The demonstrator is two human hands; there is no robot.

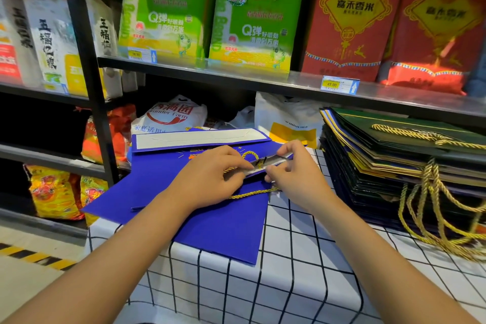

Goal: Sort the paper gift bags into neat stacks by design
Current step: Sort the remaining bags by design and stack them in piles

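Flat blue paper gift bags [215,221] with gold rope handles lie overlapped on the checked tablecloth [302,284]. One has its white-lined bottom flap [194,138] turned up at the far side. My left hand [210,176] and my right hand [294,168] both pinch the open top edge of the uppermost blue bag, where a gold handle [249,155] loops out. To the right stands a tall pile of dark green and navy gift bags [394,166], their gold cords [434,213] hanging over the front.
Black metal shelves rise right behind the table, carrying green rice boxes [252,10] and red rice boxes [355,18]. White plastic bags [286,116] sit under the shelf. Orange sacks [52,192] fill the low shelves at left. Yellow-black floor tape [34,255] is at lower left.
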